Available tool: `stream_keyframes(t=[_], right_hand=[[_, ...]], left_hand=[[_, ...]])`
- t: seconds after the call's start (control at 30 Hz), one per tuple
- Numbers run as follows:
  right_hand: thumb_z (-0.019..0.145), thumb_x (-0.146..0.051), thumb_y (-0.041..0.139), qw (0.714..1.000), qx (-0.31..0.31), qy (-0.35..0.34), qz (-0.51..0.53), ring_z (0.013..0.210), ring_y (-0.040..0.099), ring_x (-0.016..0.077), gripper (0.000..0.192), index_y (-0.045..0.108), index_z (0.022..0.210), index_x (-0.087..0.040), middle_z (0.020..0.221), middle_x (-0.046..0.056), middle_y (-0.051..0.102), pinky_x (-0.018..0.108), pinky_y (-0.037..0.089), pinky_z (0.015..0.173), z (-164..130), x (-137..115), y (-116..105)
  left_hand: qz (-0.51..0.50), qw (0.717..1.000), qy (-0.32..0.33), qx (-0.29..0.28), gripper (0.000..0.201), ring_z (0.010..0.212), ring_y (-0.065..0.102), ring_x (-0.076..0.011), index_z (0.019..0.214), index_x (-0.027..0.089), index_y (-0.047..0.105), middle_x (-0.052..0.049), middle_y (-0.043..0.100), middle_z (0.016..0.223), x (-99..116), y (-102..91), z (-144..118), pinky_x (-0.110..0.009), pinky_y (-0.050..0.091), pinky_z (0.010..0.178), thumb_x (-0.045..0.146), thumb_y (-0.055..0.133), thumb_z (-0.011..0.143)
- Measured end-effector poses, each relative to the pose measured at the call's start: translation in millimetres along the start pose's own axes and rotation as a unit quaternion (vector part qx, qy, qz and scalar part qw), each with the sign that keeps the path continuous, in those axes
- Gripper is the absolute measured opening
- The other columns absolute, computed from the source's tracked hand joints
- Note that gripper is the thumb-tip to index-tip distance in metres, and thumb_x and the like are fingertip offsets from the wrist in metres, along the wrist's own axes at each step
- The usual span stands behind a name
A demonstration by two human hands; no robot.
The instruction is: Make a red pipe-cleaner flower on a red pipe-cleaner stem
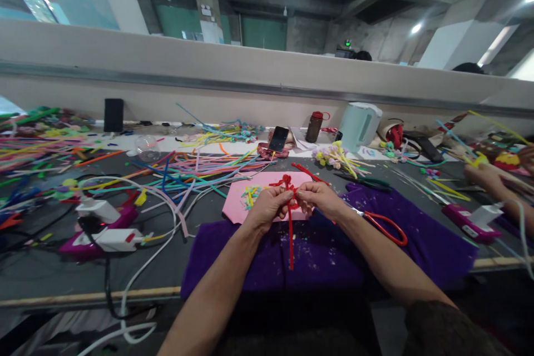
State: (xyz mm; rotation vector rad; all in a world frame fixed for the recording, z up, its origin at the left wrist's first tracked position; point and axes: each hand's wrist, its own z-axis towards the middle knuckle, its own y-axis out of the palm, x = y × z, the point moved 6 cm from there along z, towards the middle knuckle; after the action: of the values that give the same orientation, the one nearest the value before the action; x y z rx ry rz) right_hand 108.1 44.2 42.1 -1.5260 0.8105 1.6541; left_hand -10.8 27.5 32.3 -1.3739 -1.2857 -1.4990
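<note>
Head feed, my end: both hands are up front, working one piece. Left hand (267, 208) has thumb and forefinger pinched together, no visible gap, gripping a knotted, fuzzy bright-red stem piece (291, 242). Right hand (323, 199) pinches the same piece from the other side, fingertips nearly touching the left's; its other fingers are curled under and I can't tell what they do. The piece is held above the near part of a pink, angular-cornered tray (233, 210), looped clump at the top, one straight tail hanging down over a deep-purple cloth (221, 267). Short yellow, teal and white fuzzy offcuts (250, 198) sit in the tray, left of the piece. Red-handled metal scissors (387, 217) lie on the cloth, just beside my right forearm. A loose red fuzzy stem (311, 173) rests beyond the tray; dark-green-handled tool (371, 182) right of that. Behind the tray: black phone (278, 138) propped up, brown bottle with red lid (314, 128), pale-teal plastic kettle (359, 125). Far right, a co-worker's hand (486, 177), well apart from mine, near something yellow; grip unclear.
</note>
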Motion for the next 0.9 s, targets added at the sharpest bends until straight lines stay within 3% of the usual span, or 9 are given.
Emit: stream_keyframes(t=[0.3,0.5,0.9], right_hand=[[0.070,-0.030,0.065,0.998,-0.001,0.002,0.068,0.043,0.050,0.0064,0.019,0.057,0.073,-0.013,0.057,-0.002,0.059,0.016,0.039,0.037,-1.8,-0.9,3.0],[0.070,-0.026,0.065,0.995,0.040,-0.013,0.087,0.043,0.049,0.0059,0.015,0.057,0.071,-0.013,0.054,-0.003,0.056,0.016,0.039,0.038,-2.4,-4.0,-1.8],[0.072,-0.026,0.063,0.996,0.047,-0.079,0.003,0.046,0.051,0.0072,0.013,0.059,0.073,-0.013,0.057,-0.001,0.059,0.018,0.041,0.042,-1.6,-7.2,-2.0]], left_hand=[[0.006,1.000,-0.001,-0.016,0.031,0.032,0.039,-0.0031,0.065,0.012,0.056,0.004,0.050,0.042,-0.6,1.6,-1.2,-0.015,0.027,0.034,0.042,0.065,0.066],[-0.030,0.999,-0.019,-0.020,0.033,0.029,0.034,-0.0018,0.061,0.011,0.057,0.004,0.046,0.038,-1.9,-0.9,0.6,-0.015,0.021,0.033,0.043,0.062,0.069],[-0.011,1.000,-0.019,-0.017,0.027,0.030,0.038,-0.0032,0.063,0.013,0.055,0.004,0.049,0.038,-1.7,0.8,-0.6,-0.015,0.024,0.033,0.038,0.065,0.067]])
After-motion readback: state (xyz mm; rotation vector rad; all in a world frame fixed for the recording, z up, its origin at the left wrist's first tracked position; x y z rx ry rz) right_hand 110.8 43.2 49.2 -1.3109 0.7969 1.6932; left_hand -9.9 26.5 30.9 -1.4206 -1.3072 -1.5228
